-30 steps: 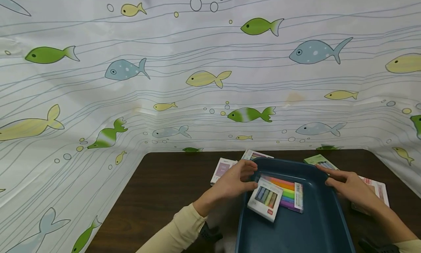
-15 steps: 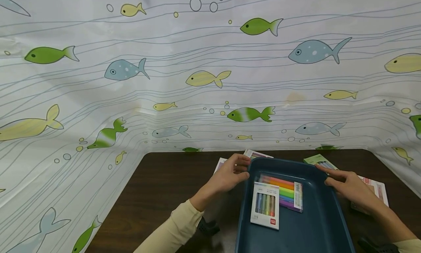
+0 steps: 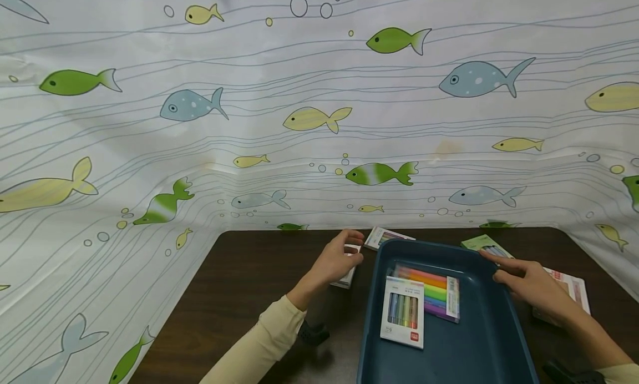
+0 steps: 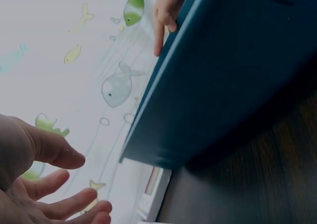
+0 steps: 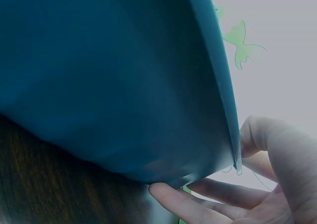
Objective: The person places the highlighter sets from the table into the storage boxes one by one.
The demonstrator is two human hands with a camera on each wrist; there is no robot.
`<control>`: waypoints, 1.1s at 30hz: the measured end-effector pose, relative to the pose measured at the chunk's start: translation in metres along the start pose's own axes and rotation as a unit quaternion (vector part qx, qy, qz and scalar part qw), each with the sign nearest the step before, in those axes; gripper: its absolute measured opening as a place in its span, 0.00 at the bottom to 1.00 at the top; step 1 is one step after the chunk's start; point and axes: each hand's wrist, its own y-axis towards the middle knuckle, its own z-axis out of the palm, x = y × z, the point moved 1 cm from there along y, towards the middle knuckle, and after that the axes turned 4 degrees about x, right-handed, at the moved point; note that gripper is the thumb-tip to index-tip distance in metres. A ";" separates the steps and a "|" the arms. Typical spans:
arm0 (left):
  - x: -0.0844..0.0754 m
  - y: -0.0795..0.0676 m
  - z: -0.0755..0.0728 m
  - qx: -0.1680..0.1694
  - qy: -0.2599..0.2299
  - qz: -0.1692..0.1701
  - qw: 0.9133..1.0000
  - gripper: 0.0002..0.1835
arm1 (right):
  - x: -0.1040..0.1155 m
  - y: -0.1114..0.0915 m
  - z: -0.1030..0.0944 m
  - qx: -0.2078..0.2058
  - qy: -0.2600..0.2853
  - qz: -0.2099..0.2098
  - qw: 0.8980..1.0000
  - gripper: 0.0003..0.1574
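Observation:
A dark blue tray [image 3: 474, 339] sits on the brown table [image 3: 249, 278]. In it lie a white pack of pastel pens [image 3: 402, 312] and a rainbow pack of markers [image 3: 429, 292]. My left hand [image 3: 344, 253] hovers just left of the tray over a white and pink pack [image 3: 345, 279], which it largely hides. In the left wrist view the left hand [image 4: 54, 184] has loose, spread fingers with nothing between them, beside the tray's outer wall [image 4: 223, 85]. My right hand [image 3: 524, 278] rests on the tray's right rim, fingers straight. The right wrist view shows these fingers [image 5: 198, 204] at the tray's corner [image 5: 124, 85].
More pen packs lie on the table: one behind the tray's far left corner [image 3: 381, 237], a green one at the far right corner [image 3: 481, 242], a pink and white one [image 3: 574, 287] under my right forearm. A fish-patterned sheet [image 3: 299, 123] walls the back and sides.
My left hand let go of the white pen pack, which now lies flat in the tray. The hand then moved left, out of the tray, over the pack on the table. The right hand stayed put.

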 end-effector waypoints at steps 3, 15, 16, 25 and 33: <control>0.006 0.002 -0.002 -0.002 0.002 -0.012 1.000 0.22 | -0.001 0.000 0.000 0.001 0.001 -0.003 1.000 0.35; 0.027 0.008 -0.011 -0.011 0.042 -0.030 0.999 0.18 | 0.000 -0.001 0.000 0.005 0.019 -0.021 1.000 0.34; 0.028 0.008 -0.011 -0.012 0.044 -0.031 0.998 0.18 | 0.000 -0.001 0.000 0.004 0.015 -0.020 1.000 0.34; 0.035 0.010 -0.016 -0.026 0.060 -0.033 0.997 0.19 | -0.001 -0.001 0.001 0.003 0.013 -0.017 1.000 0.34; 0.042 0.014 -0.016 -0.068 0.147 -0.039 0.986 0.22 | -0.002 0.000 -0.001 0.008 0.029 -0.018 0.999 0.34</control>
